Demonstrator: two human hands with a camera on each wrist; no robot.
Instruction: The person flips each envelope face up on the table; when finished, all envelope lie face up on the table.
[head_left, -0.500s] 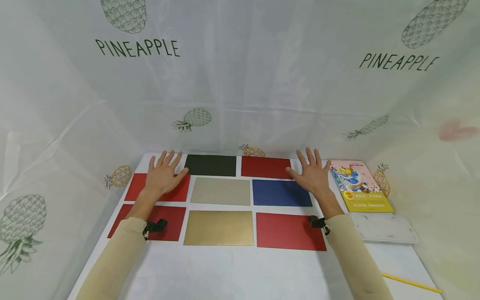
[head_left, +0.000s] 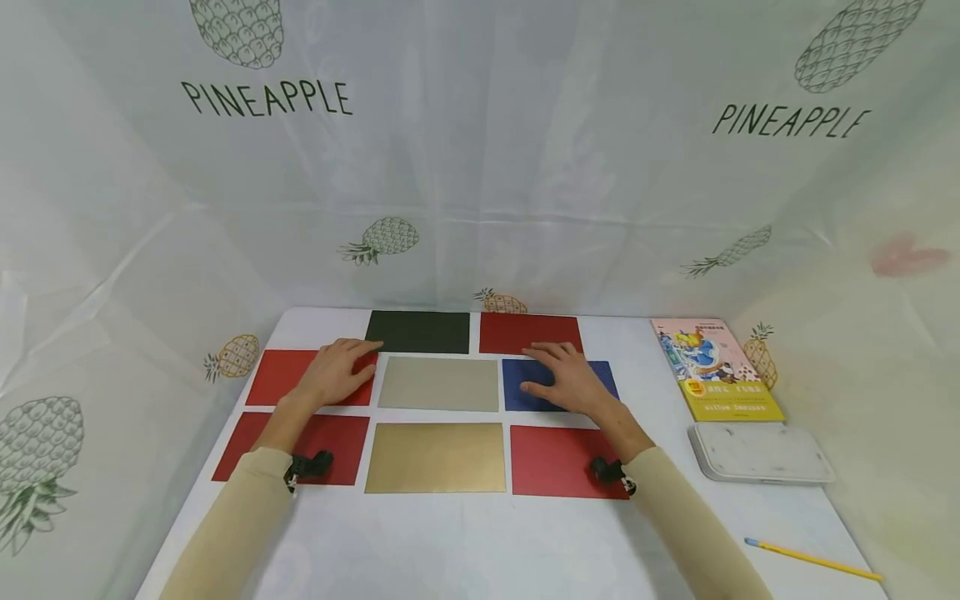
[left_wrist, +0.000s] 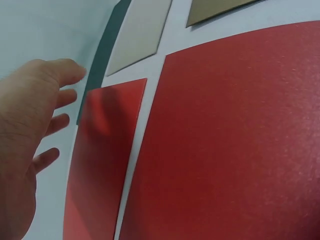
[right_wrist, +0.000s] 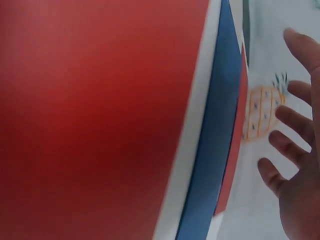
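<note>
Several flat rectangular envelope-like cards lie in rows on the white table. My left hand (head_left: 330, 375), fingers spread and slightly bent, is over the red card (head_left: 273, 375) and holds nothing. Over the blue card (head_left: 513, 375) is my right hand (head_left: 570, 379), also holding nothing, its fingers loosely bent. In the wrist views both hands look raised off the cards. A dark green card (head_left: 420, 332) and a dark red one (head_left: 521, 329) form the back row. Between the hands lies a beige card (head_left: 438, 384). Nearer are a dark red card (head_left: 348, 437), a gold card (head_left: 435, 458) and a red card (head_left: 551, 458).
On the right side lie a book (head_left: 720, 367) with a pink and yellow cover, a pale case (head_left: 761, 454) just in front of it, and a yellow pencil (head_left: 817, 561) near the edge. A pineapple-printed sheet (head_left: 480, 167) encloses the back and sides.
My right hand has moved left and nearer, from beside the back dark red card to above the blue card. My left hand has shifted slightly nearer and right, its fingers less straight.
</note>
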